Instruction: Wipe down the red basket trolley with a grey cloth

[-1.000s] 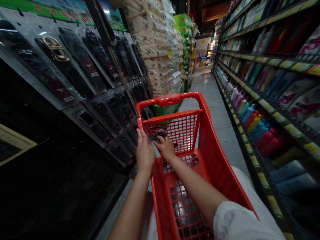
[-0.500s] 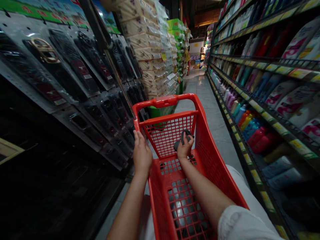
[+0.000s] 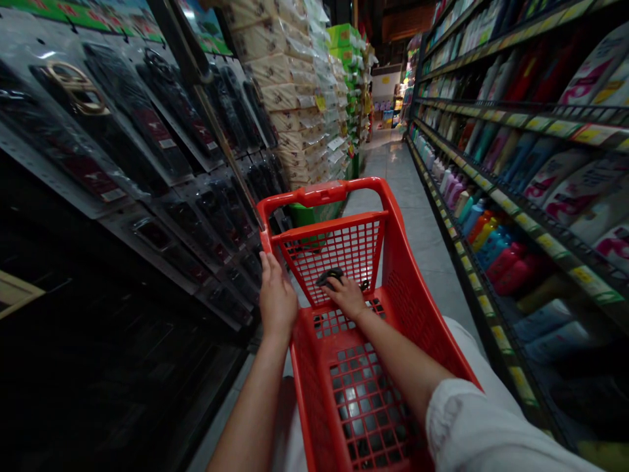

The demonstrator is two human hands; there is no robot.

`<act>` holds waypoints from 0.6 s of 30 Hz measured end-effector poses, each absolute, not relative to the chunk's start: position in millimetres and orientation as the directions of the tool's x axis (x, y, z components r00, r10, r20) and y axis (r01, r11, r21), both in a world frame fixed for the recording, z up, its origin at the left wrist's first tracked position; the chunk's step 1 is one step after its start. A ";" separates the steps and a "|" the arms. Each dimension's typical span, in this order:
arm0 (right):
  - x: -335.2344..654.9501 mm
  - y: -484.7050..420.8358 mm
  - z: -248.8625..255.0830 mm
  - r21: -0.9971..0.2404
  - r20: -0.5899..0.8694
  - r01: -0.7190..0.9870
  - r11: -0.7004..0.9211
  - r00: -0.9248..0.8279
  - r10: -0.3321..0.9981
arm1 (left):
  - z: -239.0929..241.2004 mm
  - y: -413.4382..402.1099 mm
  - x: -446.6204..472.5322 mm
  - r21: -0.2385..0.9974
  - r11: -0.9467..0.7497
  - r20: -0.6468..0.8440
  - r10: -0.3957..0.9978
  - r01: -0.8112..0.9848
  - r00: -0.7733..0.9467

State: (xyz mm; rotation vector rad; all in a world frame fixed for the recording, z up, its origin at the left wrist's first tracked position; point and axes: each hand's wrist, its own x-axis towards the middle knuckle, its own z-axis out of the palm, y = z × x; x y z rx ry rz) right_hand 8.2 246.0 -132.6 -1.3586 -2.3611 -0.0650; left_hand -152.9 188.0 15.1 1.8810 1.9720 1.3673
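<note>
A red plastic shopping cart [image 3: 413, 288] with grid panels stands in front of me, its handle bar at the far end. My left hand [image 3: 278, 298] holds the cart's left rim, fingers running forward along its outer side; the thumb is mostly hidden. Reaching inside, my right hand [image 3: 348, 296] has its fingers on a dark grey, cloth-like piece [image 3: 328, 276], which lies against the upright grid panel [image 3: 361, 249]. The hand hides part of that piece. A small dark bit also shows by the panel, right of the hand.
Packaged belts [image 3: 147, 118] hang on a rack at left, beside a slanting metal pole [image 3: 216, 115]. Stacked paper packs [image 3: 289, 85] stand beyond. Shelves of bottles [image 3: 496, 255] line the right side. The tiled aisle [image 3: 388, 164] runs ahead between them.
My right hand has moved left and slightly down across the grid panel with the dark grey piece. My left hand stays on the rim. The view has shifted slightly.
</note>
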 end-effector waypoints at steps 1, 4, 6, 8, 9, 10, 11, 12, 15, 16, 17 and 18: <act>26.4 245.7 -139.6 -0.196 0.380 0.873 0.447 -0.353 0.855 | 15.6 188.0 -152.9 0.637 -0.155 0.486 0.842 0.755 -0.236; 62.0 243.5 -162.6 -0.414 0.441 0.900 0.138 0.066 0.895 | 15.6 188.7 -152.2 0.637 -0.167 0.488 0.843 0.752 -0.226; 63.2 244.0 -174.8 -0.616 0.447 0.787 0.009 0.341 0.827 | 15.5 189.3 -150.8 0.643 -0.180 0.495 0.839 0.744 -0.225; 47.0 247.7 -180.6 -0.789 0.401 0.615 -0.011 0.527 0.749 | 16.1 189.5 -148.9 0.646 -0.178 0.492 0.840 0.742 -0.227; 34.0 250.2 -180.5 -0.848 0.366 0.529 0.001 0.587 0.722 | 16.5 189.4 -148.0 0.645 -0.171 0.488 0.843 0.745 -0.229; 19.0 252.6 -178.6 -0.890 0.332 0.457 0.015 0.623 0.708 | 17.0 189.2 -147.3 0.642 -0.163 0.483 0.845 0.749 -0.229; 2.8 254.3 -175.1 -0.915 0.303 0.402 0.026 0.645 0.701 | 17.4 189.1 -146.9 0.638 -0.155 0.478 0.848 0.754 -0.231; -13.6 254.8 -170.8 -0.927 0.291 0.373 0.043 0.642 0.710 | 17.4 189.0 -146.8 0.634 -0.147 0.475 0.848 0.759 -0.233; -58.0 247.7 -156.8 -0.902 0.329 0.420 0.102 0.513 0.793 | 15.5 189.3 -148.6 0.630 -0.142 0.484 0.840 0.763 -0.244; -69.4 242.8 -153.1 -0.871 0.354 0.473 0.131 0.422 0.835 | 14.6 189.4 -149.5 0.629 -0.146 0.493 0.835 0.764 -0.247; -78.2 237.5 -150.0 -0.826 0.377 0.538 0.171 0.299 0.877 | 13.8 189.5 -150.5 0.628 -0.150 0.501 0.829 0.764 -0.249; -84.3 232.3 -147.4 -0.762 0.387 0.607 0.225 0.149 0.910 | 13.4 189.5 -151.4 0.627 -0.153 0.506 0.825 0.764 -0.251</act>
